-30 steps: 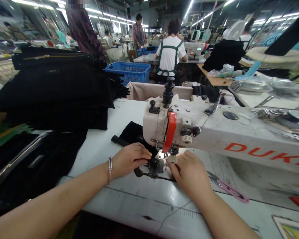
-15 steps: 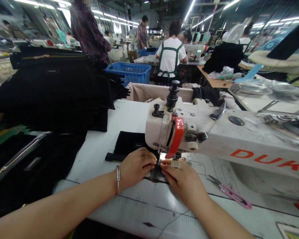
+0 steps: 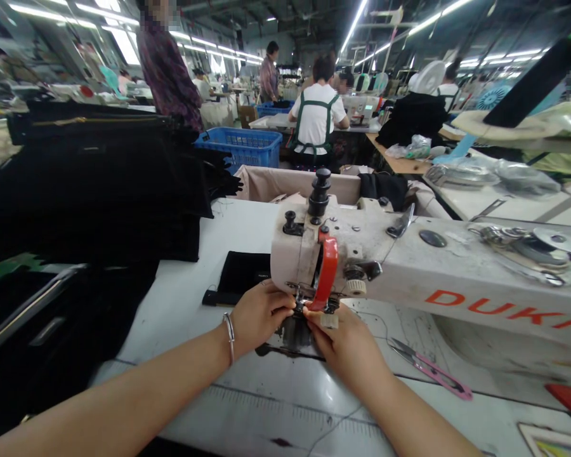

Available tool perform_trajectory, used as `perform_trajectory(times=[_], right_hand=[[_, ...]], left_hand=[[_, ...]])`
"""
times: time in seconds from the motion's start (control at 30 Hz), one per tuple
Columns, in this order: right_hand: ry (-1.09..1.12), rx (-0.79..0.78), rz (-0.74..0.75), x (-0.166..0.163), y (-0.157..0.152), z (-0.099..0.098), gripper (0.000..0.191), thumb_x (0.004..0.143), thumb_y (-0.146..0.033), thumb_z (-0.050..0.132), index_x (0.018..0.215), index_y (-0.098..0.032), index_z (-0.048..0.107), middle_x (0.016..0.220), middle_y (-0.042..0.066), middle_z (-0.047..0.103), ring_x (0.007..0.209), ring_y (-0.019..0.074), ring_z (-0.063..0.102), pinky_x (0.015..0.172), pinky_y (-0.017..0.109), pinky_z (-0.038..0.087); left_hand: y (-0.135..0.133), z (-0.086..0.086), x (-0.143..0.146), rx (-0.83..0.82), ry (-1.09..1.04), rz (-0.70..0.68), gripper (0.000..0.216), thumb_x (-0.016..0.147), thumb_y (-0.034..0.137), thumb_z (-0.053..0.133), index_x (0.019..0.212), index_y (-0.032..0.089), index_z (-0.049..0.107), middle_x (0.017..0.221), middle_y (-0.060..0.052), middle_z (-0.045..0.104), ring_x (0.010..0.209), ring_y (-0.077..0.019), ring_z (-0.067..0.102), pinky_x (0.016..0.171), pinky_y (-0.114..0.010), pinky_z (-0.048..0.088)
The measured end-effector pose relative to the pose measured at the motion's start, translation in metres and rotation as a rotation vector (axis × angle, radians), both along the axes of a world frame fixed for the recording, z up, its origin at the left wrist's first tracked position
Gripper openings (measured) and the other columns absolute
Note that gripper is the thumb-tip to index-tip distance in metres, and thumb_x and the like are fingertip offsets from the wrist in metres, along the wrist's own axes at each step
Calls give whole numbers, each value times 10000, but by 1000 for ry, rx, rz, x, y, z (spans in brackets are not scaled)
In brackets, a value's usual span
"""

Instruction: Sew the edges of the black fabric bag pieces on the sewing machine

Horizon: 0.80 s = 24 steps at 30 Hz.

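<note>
My left hand [image 3: 261,315], a bracelet on its wrist, is closed in a pinch just left of the presser foot. My right hand [image 3: 348,339] pinches from the other side, a strip of tape around one finger. Between the fingertips, under the needle of the sewing machine [image 3: 295,238], is a small dark piece, mostly hidden by fingers and foot. A black fabric piece [image 3: 240,270] with a small label lies flat behind my left hand, partly under the machine head. Whether it joins the pinched piece, I cannot tell. A red guard [image 3: 330,273] hangs beside the needle.
Pink-handled thread snips [image 3: 433,371] lie right of my right hand. A tall stack of black fabric pieces [image 3: 99,178] stands at left, with more black material below. Behind the machine are a lined bin [image 3: 261,181] and a blue crate [image 3: 247,146]. Several people are farther back.
The view has shifted slightly, so the machine sits a little further left. Both hands stay at the needle, and the dark piece between the fingertips shows less than before.
</note>
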State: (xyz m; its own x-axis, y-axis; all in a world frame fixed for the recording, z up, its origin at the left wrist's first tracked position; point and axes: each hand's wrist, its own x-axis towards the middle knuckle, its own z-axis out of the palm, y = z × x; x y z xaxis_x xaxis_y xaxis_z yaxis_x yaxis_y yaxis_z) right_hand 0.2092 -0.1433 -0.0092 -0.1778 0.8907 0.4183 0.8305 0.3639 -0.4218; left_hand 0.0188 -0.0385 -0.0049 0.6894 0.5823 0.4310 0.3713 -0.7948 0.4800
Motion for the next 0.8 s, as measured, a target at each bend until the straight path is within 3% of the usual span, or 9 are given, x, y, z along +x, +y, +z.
perform_trajectory(times=[0.5,0.63,0.8], right_hand=[[100,25,-27,-4,2,-6,263,941,-105,488,1092,-230,663,1052,76,673,951,238,607,818,353,516],[78,77,18,2,9,-27,305,924,-97,479,1125,-260,639,1041,57,676,938,215,624,816,311,522],[-45,212,72,12,27,-63,274,902,-85,477,1042,-251,644,1005,52,698,890,199,656,790,265,530]], left_hand=[[-2,-1,4,-72,26,49,202,763,25,714,813,220,722,928,-7,711,919,-197,629,855,-309,512],[-3,-7,4,-203,23,47,235,768,2,677,820,227,722,962,-5,709,977,-201,618,882,-314,485],[1,-24,4,-189,-19,37,271,674,-54,705,748,206,686,939,8,695,923,-171,621,832,-269,484]])
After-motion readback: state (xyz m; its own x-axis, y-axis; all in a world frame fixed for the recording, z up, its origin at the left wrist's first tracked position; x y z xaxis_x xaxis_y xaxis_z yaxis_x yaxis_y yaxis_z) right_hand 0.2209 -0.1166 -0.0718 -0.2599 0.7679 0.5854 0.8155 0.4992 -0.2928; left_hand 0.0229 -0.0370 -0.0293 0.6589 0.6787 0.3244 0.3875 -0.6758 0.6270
